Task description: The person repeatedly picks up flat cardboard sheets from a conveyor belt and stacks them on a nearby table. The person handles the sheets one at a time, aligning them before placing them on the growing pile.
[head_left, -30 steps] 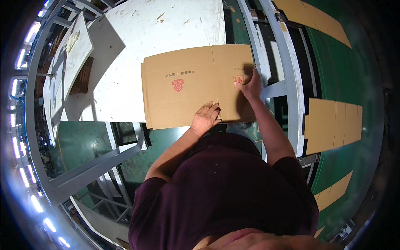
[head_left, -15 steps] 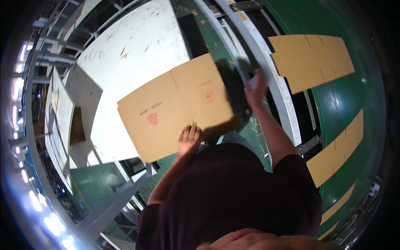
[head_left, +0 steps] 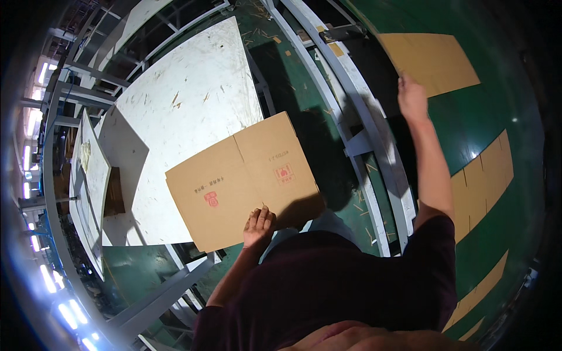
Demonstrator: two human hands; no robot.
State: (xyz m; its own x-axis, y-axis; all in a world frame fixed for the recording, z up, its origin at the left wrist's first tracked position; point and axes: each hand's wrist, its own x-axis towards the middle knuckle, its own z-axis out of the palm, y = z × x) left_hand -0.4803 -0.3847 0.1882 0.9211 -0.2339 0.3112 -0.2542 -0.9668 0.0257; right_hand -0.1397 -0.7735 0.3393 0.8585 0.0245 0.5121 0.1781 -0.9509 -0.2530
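A flat brown cardboard sheet with red stamps and a slit lies partly on the white table and reaches back to my body. My left hand grips its near edge, fingers curled on top and thumb out of sight. What looks like more than one layer shows at the sheet's left edge. Out to the right, my right hand has its fingers closed at the near corner of a second cardboard sheet, which lies over the green belt. Its thumb is not clearly visible.
A grey metal rail frame runs between the table and the green belt. More slit cardboard sheets lie along that belt on the right. A tilted white panel stands at the left, and cardboard scraps litter the floor.
My right hand has moved right and away across the rail to the cardboard on the belt. That sheet has shifted away. My left hand stays on the stamped sheet.
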